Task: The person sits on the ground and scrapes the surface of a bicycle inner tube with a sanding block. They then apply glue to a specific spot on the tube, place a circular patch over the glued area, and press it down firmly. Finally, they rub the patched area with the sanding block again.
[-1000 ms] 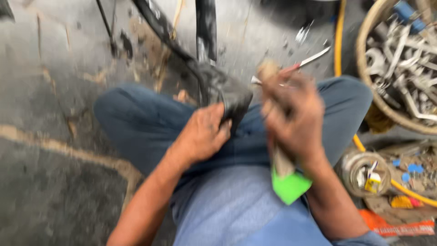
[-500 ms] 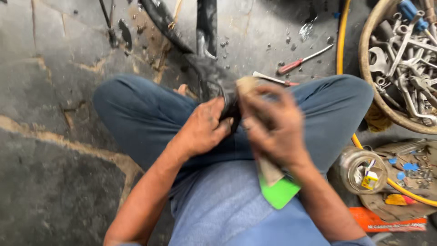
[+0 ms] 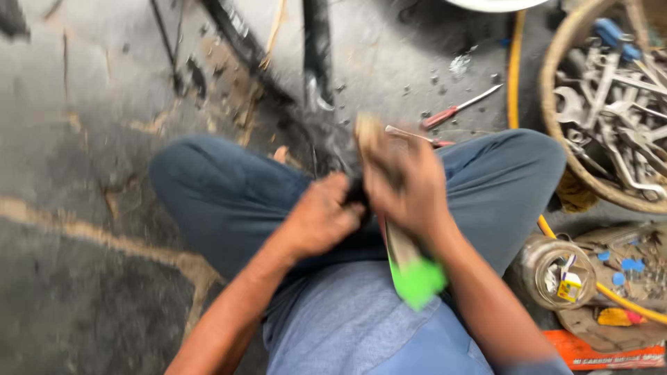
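Grey cracked concrete floor (image 3: 90, 139); both hands (image 3: 361, 201) clenched on black rubber (image 3: 326, 149), right gripping green-tipped tool (image 3: 410, 271).

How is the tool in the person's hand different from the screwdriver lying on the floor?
The hand tool is flat and broad with a bright green end; the screwdriver is thin and round with a red handle. The hand tool is gripped in the right hand over the lap, blurred; the screwdriver lies untouched on the concrete floor. The hand tool points along the body, while the screwdriver lies slanted. Both are long and slim.
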